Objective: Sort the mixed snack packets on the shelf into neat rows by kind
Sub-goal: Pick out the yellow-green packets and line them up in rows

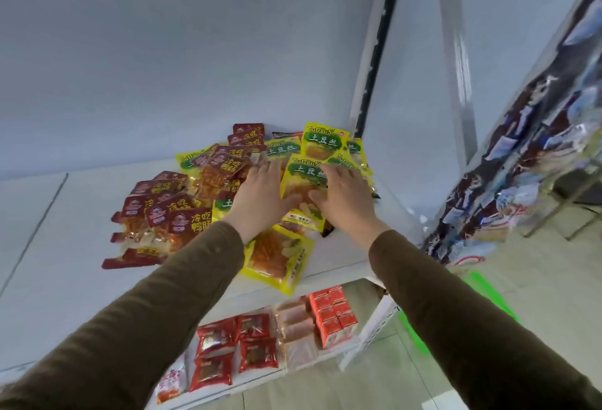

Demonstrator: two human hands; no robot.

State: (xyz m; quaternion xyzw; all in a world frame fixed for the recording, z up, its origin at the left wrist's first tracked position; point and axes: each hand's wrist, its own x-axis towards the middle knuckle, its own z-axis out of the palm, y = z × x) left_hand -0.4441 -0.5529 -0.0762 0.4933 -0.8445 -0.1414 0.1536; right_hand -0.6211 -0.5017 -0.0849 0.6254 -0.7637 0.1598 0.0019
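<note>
A mixed heap of snack packets lies on the white shelf (81, 214). Dark red packets (169, 214) spread over the left side, and yellow packets (321, 142) pile up at the back right. One yellow packet (301, 178) sits between my hands: my left hand (260, 198) lies flat against its left edge and my right hand (345, 198) lies flat on its right edge, fingers straight. Another yellow packet (277, 256) lies by the shelf's front edge, partly under my left wrist.
A lower shelf holds red packets (234, 347), pale packets (296, 328) and small red boxes (332, 315). A dark upright post (378, 44) stands at the shelf's right end. A rack of hanging blue-and-white bags (521, 155) fills the right. Green tape (485, 289) marks the floor.
</note>
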